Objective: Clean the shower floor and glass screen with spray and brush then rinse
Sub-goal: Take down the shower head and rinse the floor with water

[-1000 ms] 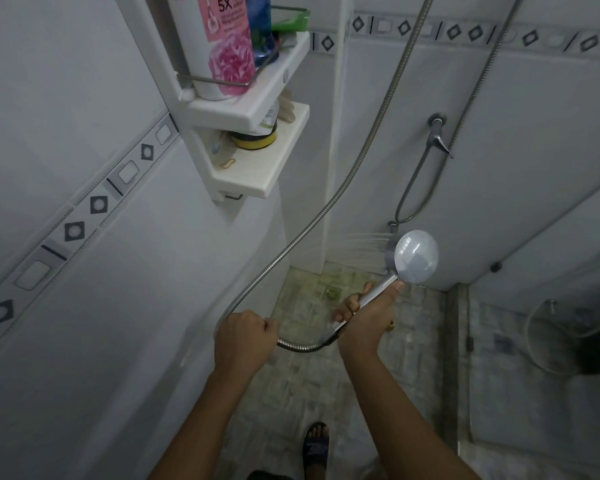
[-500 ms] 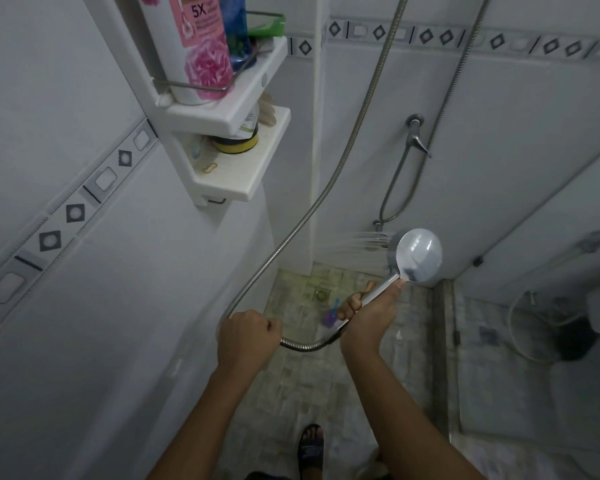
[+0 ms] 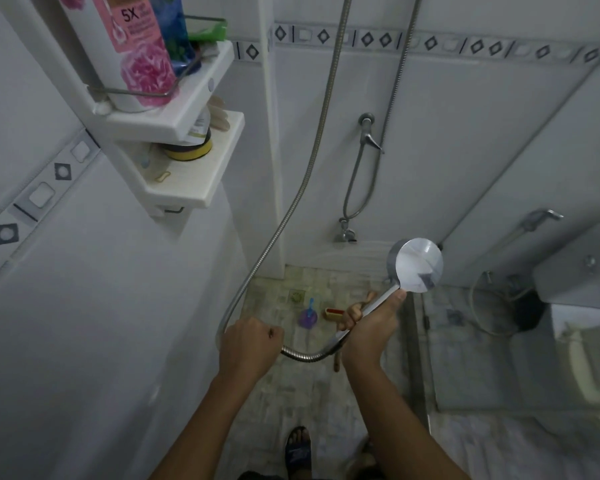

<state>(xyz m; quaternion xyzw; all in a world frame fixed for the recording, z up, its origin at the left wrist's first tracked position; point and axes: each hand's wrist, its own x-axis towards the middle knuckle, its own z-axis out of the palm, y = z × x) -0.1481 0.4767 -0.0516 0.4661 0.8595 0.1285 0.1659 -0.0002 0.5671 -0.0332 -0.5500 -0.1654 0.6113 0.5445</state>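
at the upper left of the frame a two-tier shelf (image 3: pixel 174 119) carries bottles. lower centre-left, the left hand (image 3: pixel 246 344) is clenched around the metal hose (image 3: pixel 303 356), which loops from there up the middle of the frame. on the shower floor (image 3: pixel 291 393) beyond the hands lie a purple bottle (image 3: pixel 308 317), probably the spray, and just beside it a red brush (image 3: pixel 332 312). right of centre, the right hand (image 3: pixel 368 329) grasps the slim handle of the shower head (image 3: pixel 416 265). the head looks light and rigid but likely slick when wet, so the handle near the neck is the best hold; the springy hose wants guiding. the glass screen (image 3: pixel 499 323) stands at the right.
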